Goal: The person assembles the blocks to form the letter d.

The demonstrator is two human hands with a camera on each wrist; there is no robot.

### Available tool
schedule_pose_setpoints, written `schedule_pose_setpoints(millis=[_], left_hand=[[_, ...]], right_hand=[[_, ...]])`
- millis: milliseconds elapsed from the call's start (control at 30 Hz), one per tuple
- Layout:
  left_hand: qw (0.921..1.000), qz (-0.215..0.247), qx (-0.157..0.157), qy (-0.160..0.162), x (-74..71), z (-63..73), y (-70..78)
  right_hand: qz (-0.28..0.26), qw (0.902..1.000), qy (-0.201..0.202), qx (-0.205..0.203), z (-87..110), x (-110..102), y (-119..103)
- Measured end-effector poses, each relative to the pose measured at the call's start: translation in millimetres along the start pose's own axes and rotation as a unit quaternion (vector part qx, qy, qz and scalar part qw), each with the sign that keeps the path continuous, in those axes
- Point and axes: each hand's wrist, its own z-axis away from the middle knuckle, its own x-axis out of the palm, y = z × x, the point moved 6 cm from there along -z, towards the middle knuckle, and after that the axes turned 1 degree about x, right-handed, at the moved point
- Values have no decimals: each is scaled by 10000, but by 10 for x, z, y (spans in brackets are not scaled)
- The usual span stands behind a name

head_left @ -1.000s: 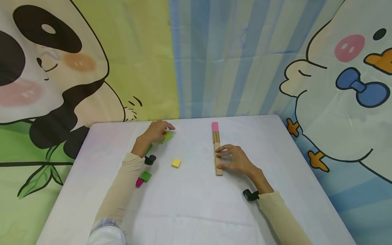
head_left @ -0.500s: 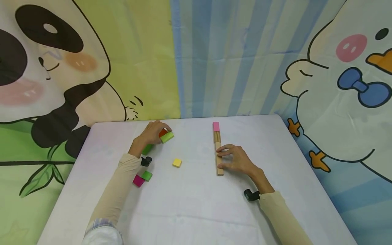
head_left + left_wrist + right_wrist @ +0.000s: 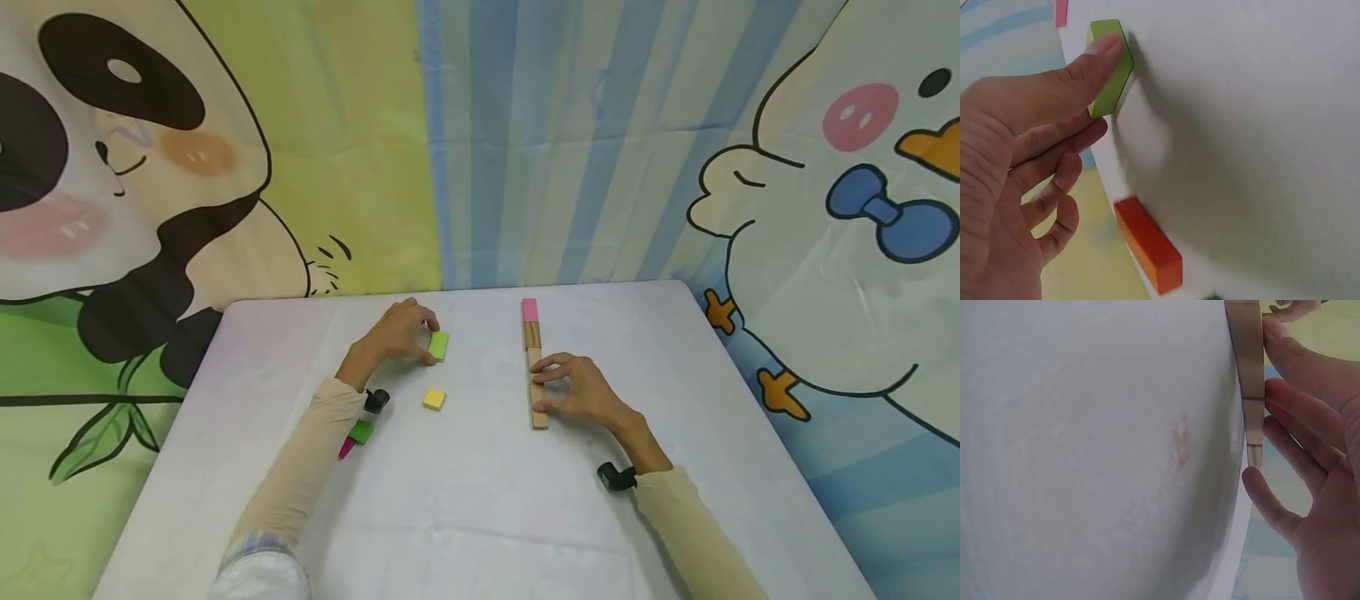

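Note:
My left hand (image 3: 402, 330) pinches a light green block (image 3: 439, 346) between thumb and fingertips, toward the back of the table. The left wrist view shows the thumb on the face of this angular block (image 3: 1110, 94), with the other fingers loosely curled. Behind that hand an orange-red block (image 3: 1149, 244) lies on the table; the head view hides it. My right hand (image 3: 573, 390) touches a straight row of wooden blocks (image 3: 538, 419) with spread fingertips. Seams between the wooden blocks (image 3: 1251, 378) show in the right wrist view. A pink block (image 3: 529, 310) stands at the row's far end.
A yellow block (image 3: 433, 399) lies between the hands. Beside the left forearm are a green block (image 3: 362, 432) and a magenta block (image 3: 347, 447), partly covered by the sleeve. The white table (image 3: 480, 500) meets a cartoon-printed cloth backdrop (image 3: 510, 150) at its far edge.
My left hand has moved right and slightly nearer from the orange-red block, taking the light green block along in its fingers. My right hand stays at the wooden row.

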Motion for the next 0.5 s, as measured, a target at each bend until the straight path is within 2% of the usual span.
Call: schedule_pose_setpoints(millis=[200,500], left_hand=[[9996,88,263,-42,145,-125,235],[9988,179,388,-223,239,-279,375]], right_hand=[[-17,10000,21,3,12,8,10],[41,10000,65,-45,6,3,-22]])
